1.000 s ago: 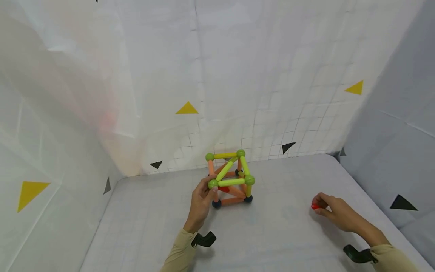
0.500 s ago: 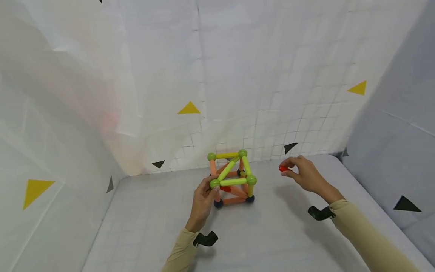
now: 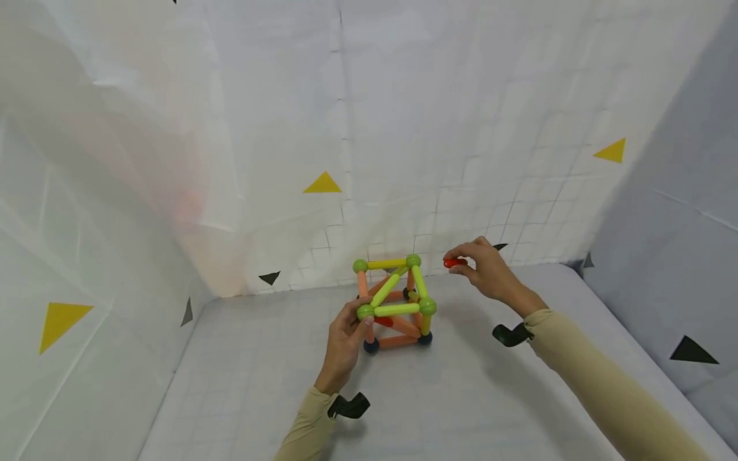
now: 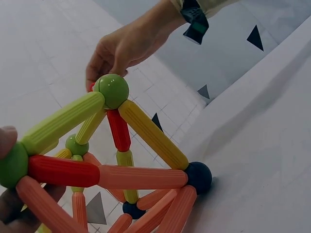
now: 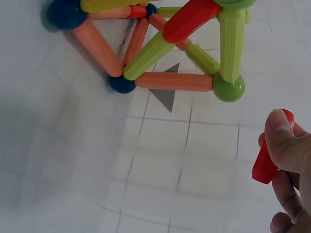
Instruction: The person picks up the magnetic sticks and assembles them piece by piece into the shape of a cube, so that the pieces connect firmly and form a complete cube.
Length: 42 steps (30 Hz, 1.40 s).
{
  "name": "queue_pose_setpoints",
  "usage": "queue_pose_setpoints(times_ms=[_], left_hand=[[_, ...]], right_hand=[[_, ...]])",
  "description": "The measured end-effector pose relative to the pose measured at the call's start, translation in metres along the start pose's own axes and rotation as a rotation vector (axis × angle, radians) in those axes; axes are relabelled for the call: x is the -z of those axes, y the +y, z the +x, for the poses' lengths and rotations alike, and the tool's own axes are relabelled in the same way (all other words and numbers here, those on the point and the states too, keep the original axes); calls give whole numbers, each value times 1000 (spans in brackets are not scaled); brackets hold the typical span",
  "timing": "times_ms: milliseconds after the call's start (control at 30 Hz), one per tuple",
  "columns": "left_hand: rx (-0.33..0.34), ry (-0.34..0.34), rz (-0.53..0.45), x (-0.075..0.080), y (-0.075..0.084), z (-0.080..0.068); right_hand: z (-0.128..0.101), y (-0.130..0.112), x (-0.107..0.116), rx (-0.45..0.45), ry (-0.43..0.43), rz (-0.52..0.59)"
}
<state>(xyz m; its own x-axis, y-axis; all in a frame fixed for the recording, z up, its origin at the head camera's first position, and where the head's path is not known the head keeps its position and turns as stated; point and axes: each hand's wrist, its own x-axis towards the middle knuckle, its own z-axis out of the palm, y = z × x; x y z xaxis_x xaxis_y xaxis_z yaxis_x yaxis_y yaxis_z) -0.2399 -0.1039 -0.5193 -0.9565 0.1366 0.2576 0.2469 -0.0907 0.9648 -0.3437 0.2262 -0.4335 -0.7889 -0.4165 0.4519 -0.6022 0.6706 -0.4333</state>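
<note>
A cube-like frame of ribbed magnetic rods point(image 3: 396, 309) and balls stands on the table, with green balls on top and dark blue balls at the bottom. My left hand point(image 3: 340, 351) pinches its near left top corner, at a green ball point(image 4: 13, 166). To the right of the frame, raised above the table, my right hand point(image 3: 491, 272) pinches a short red magnetic rod point(image 5: 265, 164) between thumb and fingers. That rod is apart from the frame, near the far right green ball point(image 3: 413, 260). In the left wrist view the rod is mostly hidden behind this hand and a green ball.
A pale cloth-covered table point(image 3: 259, 384) bears the frame. Behind it rises a white sheet point(image 3: 398, 128) with grid lines and yellow and black triangles. A grey side wall point(image 3: 680, 224) stands on the right, a whitish one point(image 3: 75, 243) on the left.
My right hand has lifted the red rod off the right side of the table and carried it left and away from me, close to the frame. The left hand keeps its grip.
</note>
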Motion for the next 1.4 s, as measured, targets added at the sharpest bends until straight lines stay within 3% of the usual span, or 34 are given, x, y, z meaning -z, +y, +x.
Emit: queue_pose_setpoints(times_ms=[433,800,1033,1200,1400], left_hand=[[-10,1,-29,-4,3,-2],[10,-7,-46,-8,-2,-2],[12,-3,-49,-8,-1,-2],[16,-11,-53,-8,-2,-2],[18,-14,-43,-8,-2,-3]], right_hand=[[46,-38,-29,92,-101,-78],[51,-51,-42,112,-221,-93],[53,-55,-39,142,-237,-119],[51,-51,-36,111,-171,-98],[49,-42,-27,45,32,61]])
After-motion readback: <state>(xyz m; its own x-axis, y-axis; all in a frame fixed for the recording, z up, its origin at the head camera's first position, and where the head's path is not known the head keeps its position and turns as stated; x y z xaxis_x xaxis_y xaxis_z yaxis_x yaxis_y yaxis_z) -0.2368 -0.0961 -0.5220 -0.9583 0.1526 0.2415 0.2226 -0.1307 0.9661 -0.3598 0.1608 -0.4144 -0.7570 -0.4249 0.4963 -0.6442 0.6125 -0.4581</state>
